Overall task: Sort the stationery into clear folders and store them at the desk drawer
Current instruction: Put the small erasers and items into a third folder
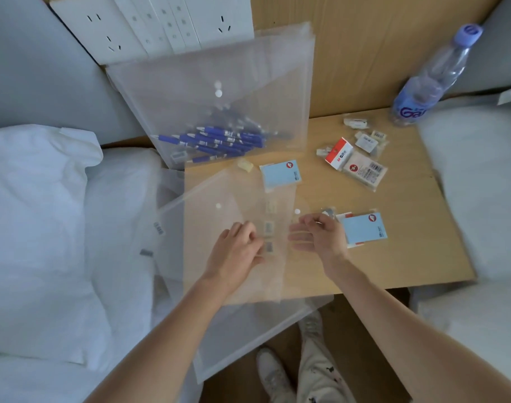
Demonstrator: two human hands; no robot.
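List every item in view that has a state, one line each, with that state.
Far folder: lying flat, blue pens inside.
Near folder: flap unsnapped, small erasers inside.
Water bottle: upright, capped.
Blue sticky pads: loose on desk, still wrapped.
Red-and-white box: loose on desk.
Left hand: pinching near folder.
Right hand: fingers loosely curled; whether it holds anything is unclear.
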